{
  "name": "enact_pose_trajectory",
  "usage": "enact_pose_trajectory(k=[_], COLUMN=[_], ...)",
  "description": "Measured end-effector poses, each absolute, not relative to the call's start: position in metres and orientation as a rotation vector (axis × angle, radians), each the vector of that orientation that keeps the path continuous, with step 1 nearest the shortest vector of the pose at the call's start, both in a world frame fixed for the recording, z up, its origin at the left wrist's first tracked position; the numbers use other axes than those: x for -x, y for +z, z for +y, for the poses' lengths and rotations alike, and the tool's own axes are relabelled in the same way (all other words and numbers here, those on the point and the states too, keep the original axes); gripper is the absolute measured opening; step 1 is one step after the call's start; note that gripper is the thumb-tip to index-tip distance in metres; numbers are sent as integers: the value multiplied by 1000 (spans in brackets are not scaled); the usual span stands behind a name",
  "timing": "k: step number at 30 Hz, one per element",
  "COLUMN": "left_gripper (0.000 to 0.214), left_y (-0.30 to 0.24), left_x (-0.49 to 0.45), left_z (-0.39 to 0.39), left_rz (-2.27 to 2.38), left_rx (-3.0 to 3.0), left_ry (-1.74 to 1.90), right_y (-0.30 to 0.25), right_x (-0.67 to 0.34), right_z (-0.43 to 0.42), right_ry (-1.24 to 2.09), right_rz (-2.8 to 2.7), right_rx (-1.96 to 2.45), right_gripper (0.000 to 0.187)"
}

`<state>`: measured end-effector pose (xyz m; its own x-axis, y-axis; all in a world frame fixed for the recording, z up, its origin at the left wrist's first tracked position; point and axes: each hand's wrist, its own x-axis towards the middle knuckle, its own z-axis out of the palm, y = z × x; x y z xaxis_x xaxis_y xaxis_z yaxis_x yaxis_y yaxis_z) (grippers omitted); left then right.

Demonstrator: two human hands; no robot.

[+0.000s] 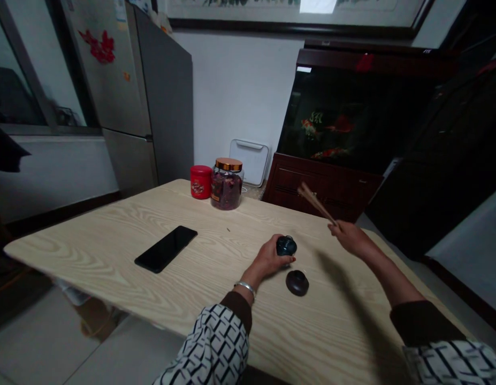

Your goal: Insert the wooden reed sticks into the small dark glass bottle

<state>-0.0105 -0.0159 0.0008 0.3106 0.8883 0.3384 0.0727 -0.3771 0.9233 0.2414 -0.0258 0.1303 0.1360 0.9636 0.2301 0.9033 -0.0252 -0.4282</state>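
My left hand [271,254] is closed around a small, glossy dark blue-green pot [287,245] standing on the light wood table. Just in front of it lies a dark brown round lid [297,283] with a raised knob. Over the table's right side, my right hand [351,238] is raised and closed on slim wooden tongs [317,202], which point up and left. Their far end is slightly blurred and looks split in two. The inside of the pot cannot be seen.
A black phone [166,249] lies on the table [111,243] to the left. Toward the back edge stand a red canister [200,183] and a clear jar [226,188] of dark reddish contents with a copper-coloured lid. Behind are a fridge [163,101] and a fish tank [352,117].
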Motion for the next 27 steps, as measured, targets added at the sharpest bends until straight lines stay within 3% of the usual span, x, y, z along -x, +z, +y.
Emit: enact_pose_trajectory(k=[4,8,12,17,20,23,27], left_gripper=[68,66,67,71,72,72,70], left_y=[3,6,4,1,2,3,5], left_x=[11,12,13,12,11,12,13], left_z=[-18,-20,-19,-16,-16,-17,-18], left_rz=[882,879,878,880,898,906,882], left_rx=[-1685,-1679,-1690,-1705,-1708,-1718,-1727], left_ry=[1169,1163,1160,1155,1147,1144,1155], right_y=[66,31,43,72,74,72,85], right_x=[-271,-276,-262,-202,-167,-158,-170], right_z=[-72,-101,-111,-119,-118,-112,-99], right_ry=[-21,-12,-115,339,372,383,696], right_rz=[-1996,-2044,-2085,-2196,-2350,-2396,-2158], right_rx=[2453,2477,2363,1937,1867,1867,1598], right_gripper=[31,37,39,49,61,53,44])
